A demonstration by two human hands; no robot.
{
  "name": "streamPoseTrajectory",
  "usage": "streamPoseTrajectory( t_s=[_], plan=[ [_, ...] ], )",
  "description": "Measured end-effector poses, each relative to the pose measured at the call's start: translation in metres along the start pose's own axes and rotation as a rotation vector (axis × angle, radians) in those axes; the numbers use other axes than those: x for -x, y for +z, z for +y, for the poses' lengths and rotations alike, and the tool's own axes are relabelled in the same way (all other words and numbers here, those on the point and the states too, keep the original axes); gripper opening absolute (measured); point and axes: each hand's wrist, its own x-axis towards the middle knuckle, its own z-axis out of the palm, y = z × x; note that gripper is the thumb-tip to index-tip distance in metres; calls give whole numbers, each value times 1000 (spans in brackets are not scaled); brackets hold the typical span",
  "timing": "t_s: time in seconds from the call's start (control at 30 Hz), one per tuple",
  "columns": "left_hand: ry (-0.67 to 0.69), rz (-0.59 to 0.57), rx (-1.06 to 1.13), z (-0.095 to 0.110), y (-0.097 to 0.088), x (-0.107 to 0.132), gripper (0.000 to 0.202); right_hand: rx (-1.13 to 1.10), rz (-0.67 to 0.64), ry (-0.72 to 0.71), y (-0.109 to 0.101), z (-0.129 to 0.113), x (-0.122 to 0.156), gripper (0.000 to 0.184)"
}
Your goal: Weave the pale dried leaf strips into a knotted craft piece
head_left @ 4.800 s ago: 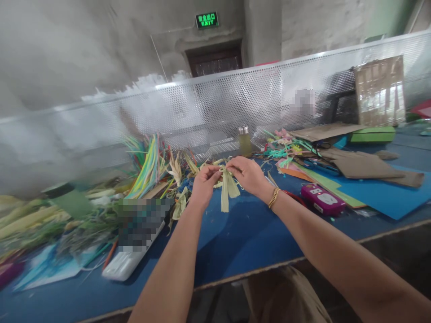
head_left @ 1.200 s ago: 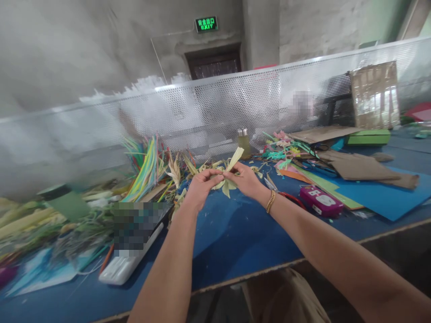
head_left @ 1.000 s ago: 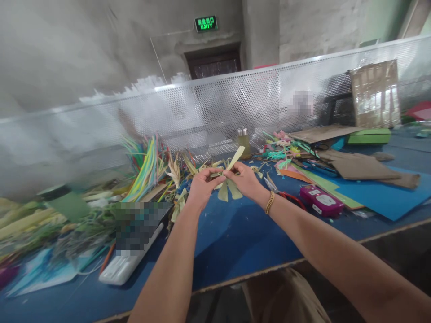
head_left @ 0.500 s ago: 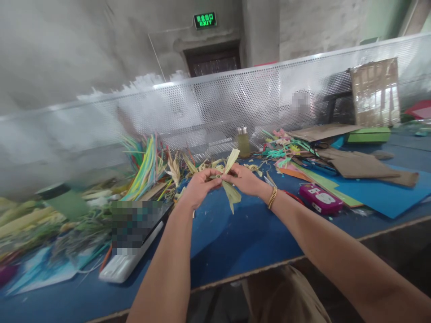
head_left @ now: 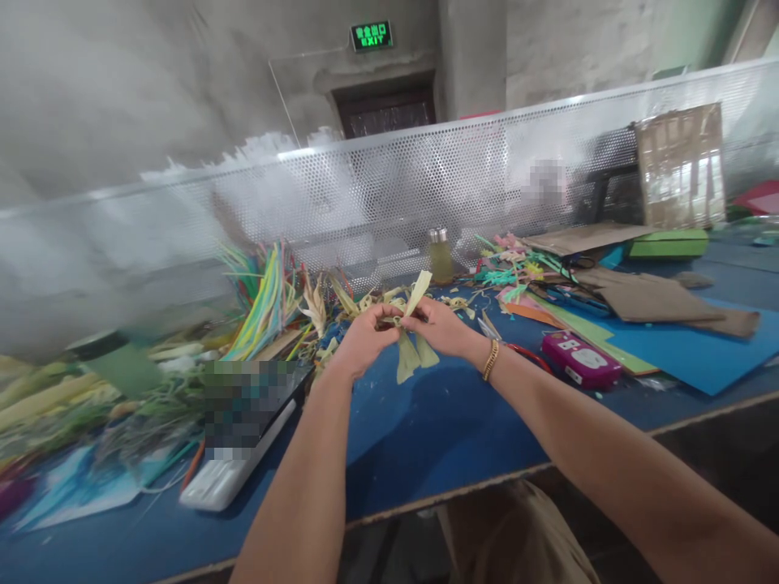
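Note:
Over the blue tabletop (head_left: 438, 422), my left hand (head_left: 367, 337) and my right hand (head_left: 443, 324) meet at a pale yellow-green corn husk (head_left: 409, 357). Both hands pinch it near its middle, fingertips close together. One strip of the husk sticks up above the fingers, and two wider flaps hang below them. A small loop or knot seems to show between the hands, partly hidden by the fingers. My right wrist wears a gold bracelet (head_left: 491, 358). Behind the hands lie more dry husk pieces (head_left: 459, 306).
Scissors (head_left: 523, 353) and a magenta box-like device (head_left: 580, 358) lie right, near blue sheets (head_left: 687, 349) and cardboard (head_left: 657, 296). Left are colourful stems (head_left: 268, 300), a white device (head_left: 237, 462) and a green cup (head_left: 115, 362). A bottle (head_left: 440, 255) stands before a perforated metal panel (head_left: 365, 195).
The lower part of the husk has spread from one hanging flap into two, one further left. My left fingers have shifted slightly; both hands stay in the same place.

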Motion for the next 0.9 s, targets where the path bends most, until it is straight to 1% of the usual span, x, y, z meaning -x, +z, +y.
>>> streamPoseTrajectory(
  t_s=[0.23,0.37,0.47,0.57,0.67,0.8,0.9],
  plan=[
    [-31,22,7,5,-2,1,26,47,20,34,-2,-5,1,12],
    [-19,2,23,0,0,0,23,52,2,21,-3,-5,0,10],
    [-22,-13,72,-5,1,0,24,42,-4,33,-2,-4,0,11],
    [-33,-16,67,-6,1,0,26,34,2,36,-2,-2,0,11],
    [-25,-16,46,-5,0,0,24,27,10,22,-2,-2,0,11],
    [22,-27,59,-1,0,1,23,12,10,17,-3,-1,0,11],
    [11,-22,68,1,0,1,21,16,3,32,-4,0,0,12]
  ],
)
